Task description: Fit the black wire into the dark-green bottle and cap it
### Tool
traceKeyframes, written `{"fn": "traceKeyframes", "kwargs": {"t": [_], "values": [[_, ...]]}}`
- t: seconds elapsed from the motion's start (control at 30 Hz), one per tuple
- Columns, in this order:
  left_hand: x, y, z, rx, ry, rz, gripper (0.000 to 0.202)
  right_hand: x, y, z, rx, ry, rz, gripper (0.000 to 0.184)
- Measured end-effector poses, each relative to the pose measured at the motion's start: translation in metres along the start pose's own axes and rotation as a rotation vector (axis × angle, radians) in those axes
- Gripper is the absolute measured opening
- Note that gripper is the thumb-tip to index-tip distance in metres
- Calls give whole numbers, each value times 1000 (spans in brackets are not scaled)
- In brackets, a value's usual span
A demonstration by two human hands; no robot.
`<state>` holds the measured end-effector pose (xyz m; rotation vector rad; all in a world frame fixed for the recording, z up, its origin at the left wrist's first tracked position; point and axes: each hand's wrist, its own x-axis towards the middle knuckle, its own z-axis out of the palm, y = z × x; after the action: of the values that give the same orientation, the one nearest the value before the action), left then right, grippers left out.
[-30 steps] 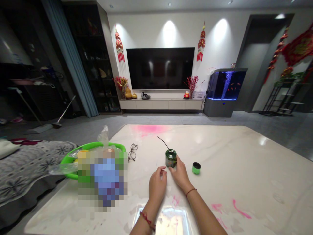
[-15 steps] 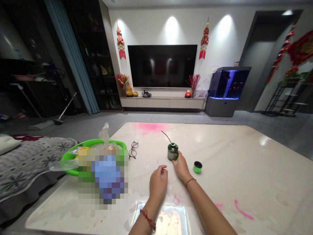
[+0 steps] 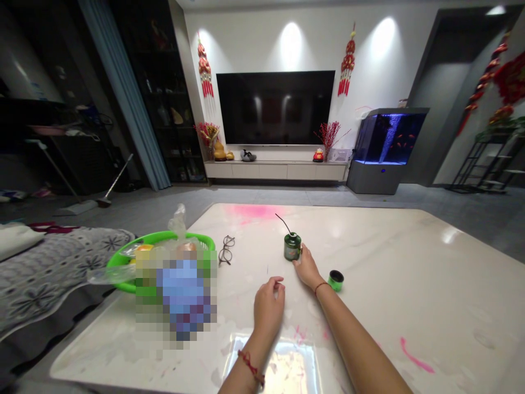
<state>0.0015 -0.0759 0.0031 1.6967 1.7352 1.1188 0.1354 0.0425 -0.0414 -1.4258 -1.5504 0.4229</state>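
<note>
A small dark green jar point(image 3: 292, 247) stands on the white marble table point(image 3: 410, 284), with a thin black stick point(image 3: 282, 222) poking out of its top. My right hand point(image 3: 307, 267) reaches forward and its fingers wrap the jar's near right side. Its green cap point(image 3: 336, 280) lies on the table just right of my right wrist. My left hand point(image 3: 268, 310) rests on the table nearer to me, fingers curled with thumb and forefinger pinched together; I cannot make out anything in them.
A pair of glasses point(image 3: 225, 249) lies left of the jar. A green basket point(image 3: 123, 262) with a plastic bag and a blurred patch sits at the table's left edge. Pink stains mark the tabletop. A patterned sofa cover point(image 3: 49, 268) is at the left.
My right hand has pushed the jar farther away from me across the table, its arm stretching out. My left hand stayed in place, still pinched.
</note>
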Motion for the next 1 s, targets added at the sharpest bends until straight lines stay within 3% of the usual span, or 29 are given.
{"fn": "traceKeyframes", "kwargs": {"t": [0.2,0.57,1.0], "values": [[-1,1,0,22,-5,16,24,1,0,-2,-35,-45,-16,60],[-2,1,1,39,-4,18,23,4,1,0,-137,-13,-56,52],[-3,4,-1,28,-4,3,24,9,5,-5,45,21,61,40]]}}
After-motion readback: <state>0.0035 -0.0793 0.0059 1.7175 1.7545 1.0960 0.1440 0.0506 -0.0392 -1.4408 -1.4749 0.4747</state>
